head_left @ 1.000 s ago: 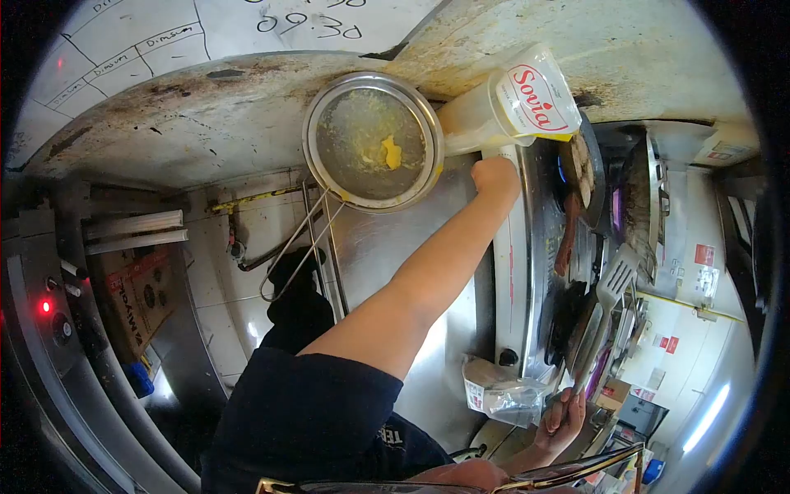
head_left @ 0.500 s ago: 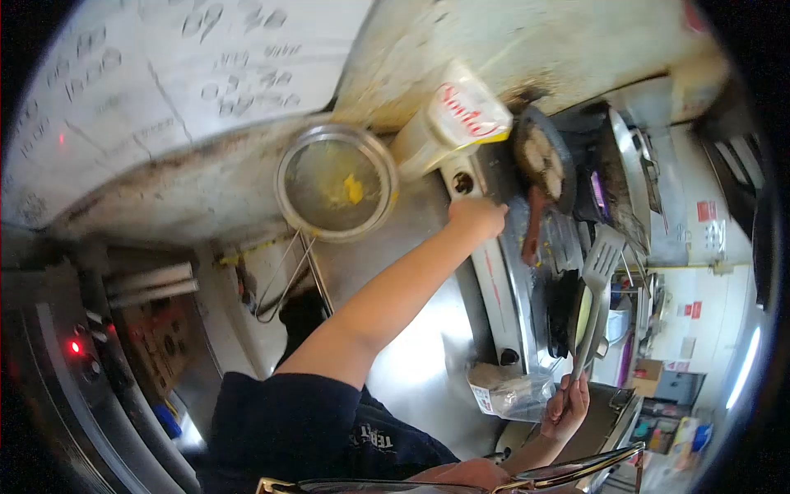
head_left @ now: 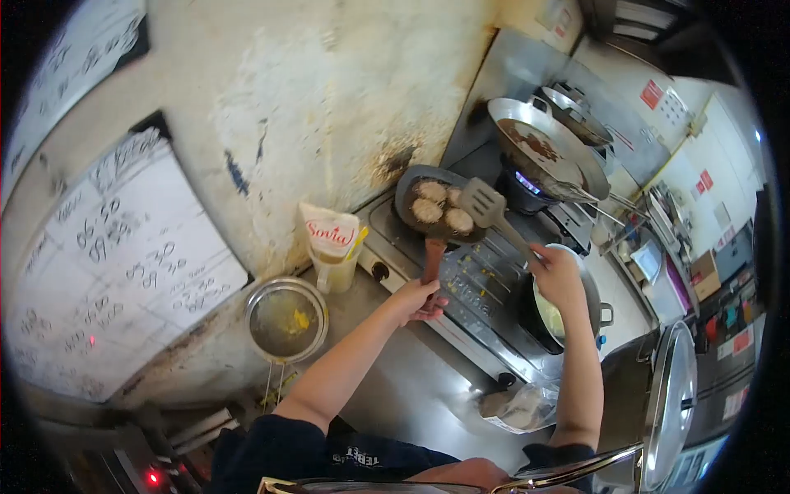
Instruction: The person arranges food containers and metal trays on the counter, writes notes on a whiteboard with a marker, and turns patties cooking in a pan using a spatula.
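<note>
My left hand [head_left: 416, 302] is closed round the reddish-brown handle of a dark frying pan [head_left: 403, 206] on the stove. Inside the pan lie several round browned patties [head_left: 426, 211]. Held in my right hand [head_left: 559, 276] is a grey slotted spatula [head_left: 483, 203]. Its blade is over the right side of the pan, beside the patties; whether it touches them I cannot tell. Below my right forearm, a clear plastic bag [head_left: 527, 409] with brownish contents lies on the steel counter.
Left of the stove [head_left: 469, 350] stand a jug with a Sovia pouch [head_left: 331, 235] and a strainer [head_left: 285, 319] with yellow bits. A wok of dark liquid [head_left: 535, 144] sits over a lit flame behind. A pot [head_left: 594, 284] is near my right wrist. A glass lid [head_left: 671, 407] stands at right.
My left hand has gone from the stove's front knob to the pan handle. My right hand has raised the spatula and brought its blade over the pan. The view has turned.
</note>
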Available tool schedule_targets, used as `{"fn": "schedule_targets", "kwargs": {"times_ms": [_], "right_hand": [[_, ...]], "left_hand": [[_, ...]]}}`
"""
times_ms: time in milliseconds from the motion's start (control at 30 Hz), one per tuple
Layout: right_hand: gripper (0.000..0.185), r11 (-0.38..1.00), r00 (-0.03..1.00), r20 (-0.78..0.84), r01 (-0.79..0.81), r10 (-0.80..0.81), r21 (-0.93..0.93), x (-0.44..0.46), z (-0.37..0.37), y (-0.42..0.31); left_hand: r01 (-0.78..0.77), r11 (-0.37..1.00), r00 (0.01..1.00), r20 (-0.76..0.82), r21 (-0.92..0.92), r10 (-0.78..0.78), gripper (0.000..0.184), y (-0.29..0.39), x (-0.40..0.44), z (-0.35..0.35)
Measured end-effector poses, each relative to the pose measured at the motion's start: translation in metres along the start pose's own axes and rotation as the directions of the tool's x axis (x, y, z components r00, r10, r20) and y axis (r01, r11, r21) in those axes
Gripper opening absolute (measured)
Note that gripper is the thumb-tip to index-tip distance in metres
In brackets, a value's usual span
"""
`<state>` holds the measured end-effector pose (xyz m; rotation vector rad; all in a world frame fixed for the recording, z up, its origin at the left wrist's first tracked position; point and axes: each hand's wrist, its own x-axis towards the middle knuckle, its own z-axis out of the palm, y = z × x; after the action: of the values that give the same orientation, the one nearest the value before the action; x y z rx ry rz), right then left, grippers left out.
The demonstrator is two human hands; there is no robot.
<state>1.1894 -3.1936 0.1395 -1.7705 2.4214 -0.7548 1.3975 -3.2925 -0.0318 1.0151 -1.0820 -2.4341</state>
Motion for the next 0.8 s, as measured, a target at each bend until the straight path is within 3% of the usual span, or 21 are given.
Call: {"fn": "schedule_targets", "kwargs": {"times_ms": [33, 100, 167, 200, 267, 300, 367, 400, 500, 533, 600, 633, 700, 733, 800], "right_hand": [[0.031, 0.999, 0.997, 0.08, 0.005, -0.002, -0.036, 0.022, 0.003, -0.01], [0.023, 0.992, 0.997, 0.056, 0.053, -0.047, -0.115, 0.06, 0.011, -0.022], [0.023, 0.964, 0.956, 0.267, -0.051, 0.123, -0.259, 0.104, 0.011, -0.035], [0.023, 0.965, 0.957, 0.257, -0.065, 0.132, -0.255, 0.122, 0.008, -0.043], [0.026, 0.93, 0.818, 0.501, -0.105, 0.283, -0.353, 0.155, -0.002, -0.059], [0.026, 0.926, 0.818, 0.495, -0.113, 0.293, -0.361, 0.17, -0.002, -0.063], [0.028, 0.918, 0.682, 0.634, -0.15, 0.364, -0.366, 0.195, 0.003, -0.065], [0.028, 0.915, 0.68, 0.632, -0.154, 0.372, -0.372, 0.205, 0.005, -0.067], [0.022, 0.845, 0.452, 0.715, -0.317, 0.533, -0.43, 0.223, 0.015, -0.068], [0.022, 0.843, 0.448, 0.715, -0.319, 0.536, -0.433, 0.224, 0.018, -0.064], [0.022, 0.823, 0.465, 0.73, -0.519, 0.5, -0.233, 0.22, 0.022, -0.052], [0.022, 0.821, 0.463, 0.732, -0.521, 0.5, -0.231, 0.217, 0.024, -0.046], [0.018, 0.728, 0.449, 0.758, -0.683, 0.474, -0.051, 0.207, 0.028, -0.032], [0.018, 0.725, 0.447, 0.758, -0.687, 0.475, -0.05, 0.199, 0.031, -0.026], [0.014, 0.751, 0.574, 0.708, -0.653, 0.411, 0.093, 0.186, 0.036, -0.016]], "left_hand": [[-0.001, 1.0, 1.0, -0.021, -0.008, 0.001, 0.026, -0.002, 0.0, -0.003], [0.015, 1.0, 1.0, -0.022, 0.004, -0.015, 0.026, 0.004, -0.014, -0.002], [-0.008, 1.0, 1.0, -0.009, 0.009, 0.008, 0.026, 0.004, -0.019, -0.005], [-0.005, 1.0, 1.0, -0.003, 0.023, 0.005, 0.026, 0.003, -0.019, -0.006], [-0.028, 1.0, 1.0, -0.003, -0.011, 0.028, 0.027, 0.0, -0.017, -0.006], [-0.038, 0.999, 0.999, 0.005, -0.014, 0.039, 0.028, -0.001, -0.017, -0.006], [-0.035, 0.999, 0.999, 0.018, -0.01, 0.035, 0.028, -0.003, -0.016, -0.006], [-0.035, 0.999, 0.999, 0.019, -0.004, 0.035, 0.029, -0.002, -0.016, -0.007], [-0.034, 0.998, 0.998, 0.058, 0.044, 0.031, 0.03, 0.0, -0.016, -0.008], [-0.029, 0.999, 0.998, 0.06, 0.042, 0.026, 0.03, 0.0, -0.014, -0.009], [-0.036, 0.996, 0.996, 0.082, 0.083, 0.029, 0.032, -0.001, -0.013, -0.01], [-0.033, 0.996, 0.996, 0.081, 0.085, 0.026, 0.032, 0.0, -0.014, -0.01], [-0.021, 0.993, 0.997, 0.072, 0.113, 0.012, 0.032, 0.004, -0.016, -0.009], [-0.018, 0.993, 0.997, 0.074, 0.116, 0.009, 0.032, 0.003, -0.016, -0.01], [-0.009, 0.994, 0.998, 0.064, 0.105, 0.003, 0.032, 0.001, -0.013, -0.011]]}}
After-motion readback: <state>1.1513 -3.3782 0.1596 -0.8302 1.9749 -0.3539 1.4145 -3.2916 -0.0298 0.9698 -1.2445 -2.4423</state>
